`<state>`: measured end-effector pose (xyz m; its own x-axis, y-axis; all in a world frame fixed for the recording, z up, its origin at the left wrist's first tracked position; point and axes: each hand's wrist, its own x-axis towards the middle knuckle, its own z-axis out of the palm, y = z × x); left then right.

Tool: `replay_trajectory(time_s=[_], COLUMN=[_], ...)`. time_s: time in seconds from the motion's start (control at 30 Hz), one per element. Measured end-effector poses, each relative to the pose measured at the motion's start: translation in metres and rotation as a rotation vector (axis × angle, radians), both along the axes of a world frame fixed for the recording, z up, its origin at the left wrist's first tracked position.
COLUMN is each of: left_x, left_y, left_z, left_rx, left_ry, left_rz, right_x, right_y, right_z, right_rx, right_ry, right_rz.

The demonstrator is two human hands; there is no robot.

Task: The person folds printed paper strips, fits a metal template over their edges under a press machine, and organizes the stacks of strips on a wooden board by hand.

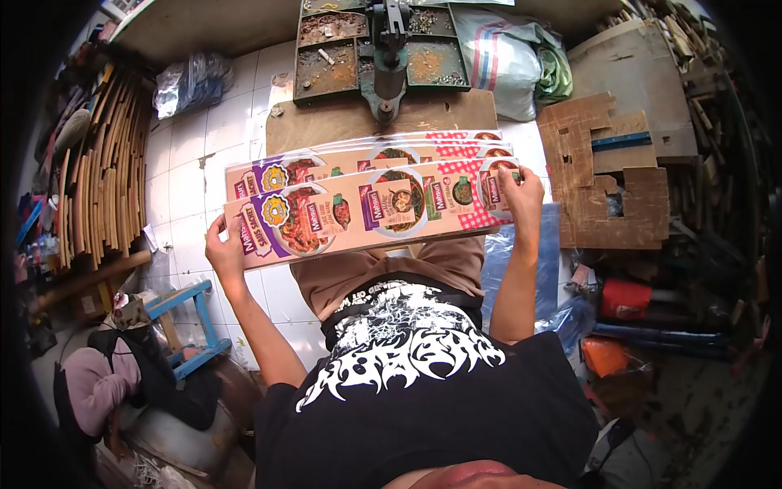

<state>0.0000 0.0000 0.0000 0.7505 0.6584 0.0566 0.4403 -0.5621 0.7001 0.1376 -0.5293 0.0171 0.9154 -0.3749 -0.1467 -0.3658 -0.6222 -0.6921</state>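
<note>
A long printed sign [375,208] with food pictures and a red checked end is held over my lap, tilted a little. My left hand [226,247] pinches its left end, and my right hand [524,196] grips the right end with the thumb on the printed face. Just beyond it lie several matching signs [326,169], overlapping and partly hidden by the front one. They rest near a brown board [318,122]. On that board stands a green metal press [389,81] flanked by trays [328,69] of small metal bits. Neither hand touches the press.
Cut brown boards [96,171] stand stacked at the left. To the right are a notched wooden board [603,212] and a white woven sack [497,61]. A blue frame [191,326] stands at lower left; blue plastic sheeting [529,261] lies beside my right arm.
</note>
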Motion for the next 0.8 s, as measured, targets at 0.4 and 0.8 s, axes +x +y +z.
replay_trajectory(time_s=[0.4, 0.8], left_x=[0.003, 0.0], left_y=[-0.008, -0.017], left_z=[0.004, 0.0], left_rx=[-0.002, -0.022], left_ry=[-0.061, -0.13], left_rz=[0.0, 0.018], right_x=[0.005, 0.017], right_y=[0.002, 0.003], right_z=[-0.005, -0.011], right_rx=[-0.115, 0.052], right_ry=[-0.114, -0.038], right_rz=[-0.097, -0.158])
